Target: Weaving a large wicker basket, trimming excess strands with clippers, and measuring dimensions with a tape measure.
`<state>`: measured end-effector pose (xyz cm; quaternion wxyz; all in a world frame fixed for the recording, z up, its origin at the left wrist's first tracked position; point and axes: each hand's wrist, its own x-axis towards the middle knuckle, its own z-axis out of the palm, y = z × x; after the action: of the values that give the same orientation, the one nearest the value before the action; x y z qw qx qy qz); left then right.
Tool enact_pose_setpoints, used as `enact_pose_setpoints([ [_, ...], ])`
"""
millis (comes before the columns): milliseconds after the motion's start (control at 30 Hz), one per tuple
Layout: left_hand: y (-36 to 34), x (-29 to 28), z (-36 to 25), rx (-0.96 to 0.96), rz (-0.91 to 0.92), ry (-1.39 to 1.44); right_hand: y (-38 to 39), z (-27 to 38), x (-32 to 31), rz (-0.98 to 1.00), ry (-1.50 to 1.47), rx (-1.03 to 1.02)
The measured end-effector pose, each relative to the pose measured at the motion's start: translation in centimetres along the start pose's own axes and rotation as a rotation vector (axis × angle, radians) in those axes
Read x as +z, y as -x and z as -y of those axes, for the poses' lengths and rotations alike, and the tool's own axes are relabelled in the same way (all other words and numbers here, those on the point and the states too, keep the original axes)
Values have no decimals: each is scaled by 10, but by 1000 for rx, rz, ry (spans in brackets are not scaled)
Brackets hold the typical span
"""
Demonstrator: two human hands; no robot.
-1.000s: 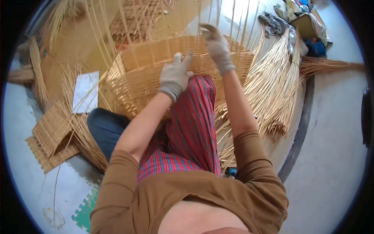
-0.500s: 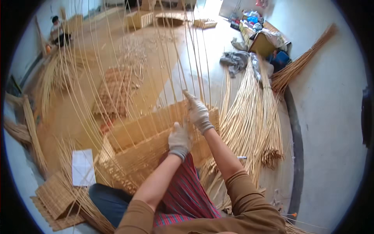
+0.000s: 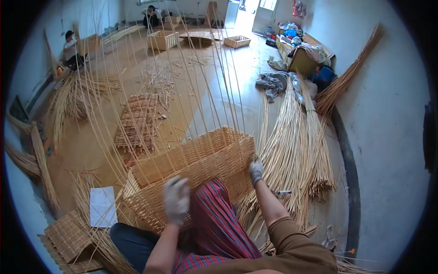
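A half-woven rectangular wicker basket (image 3: 200, 169) rests tilted against my knees, its long thin stakes rising upright from the rim. My right hand (image 3: 256, 171), in a pale work glove, grips the basket's right end below the rim. In front of the near wall, left of my raised knee, is my gloved left hand (image 3: 176, 200). Motion smears its fingers, so whether they touch the weave is unclear. A striped red and blue apron (image 3: 221, 219) covers my lap under the basket.
Bundles of wicker rods (image 3: 292, 141) lie to the right; a reddish bundle (image 3: 351, 73) leans on the wall. Woven panels (image 3: 138, 121) lie beyond the basket, others (image 3: 68, 233) at lower left beside a white sheet (image 3: 103, 206). Two people sit far back, near finished baskets (image 3: 163, 41).
My hands have come apart: the right moved down from the stakes to the basket's right end, the left moved left and down. The view has tilted up, showing more of the room.
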<state>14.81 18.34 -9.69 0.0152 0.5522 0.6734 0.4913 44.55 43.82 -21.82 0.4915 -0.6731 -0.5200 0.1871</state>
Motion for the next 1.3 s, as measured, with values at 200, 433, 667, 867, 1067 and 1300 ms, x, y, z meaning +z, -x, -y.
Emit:
enact_pose_setpoints([
  [200, 105, -142, 152, -559, -474, -375, 72, 4, 9, 154, -145, -54],
  [433, 86, -146, 233, -700, -329, -63, 128, 61, -15, -66, 274, -232],
  [667, 49, -130, 224, -538, -614, 322, 272, 308, 40, 1039, -72, -917],
  [867, 57, -116, 231, -747, -335, 229, 338, 364, 124, 1105, 55, -1166],
  [1067, 70, -136, 228, -734, -306, 120, 324, 322, 97, 821, 153, -1086],
  [1300, 38, -144, 198, -685, -457, 28, 304, 307, 86, 796, 554, -1321],
])
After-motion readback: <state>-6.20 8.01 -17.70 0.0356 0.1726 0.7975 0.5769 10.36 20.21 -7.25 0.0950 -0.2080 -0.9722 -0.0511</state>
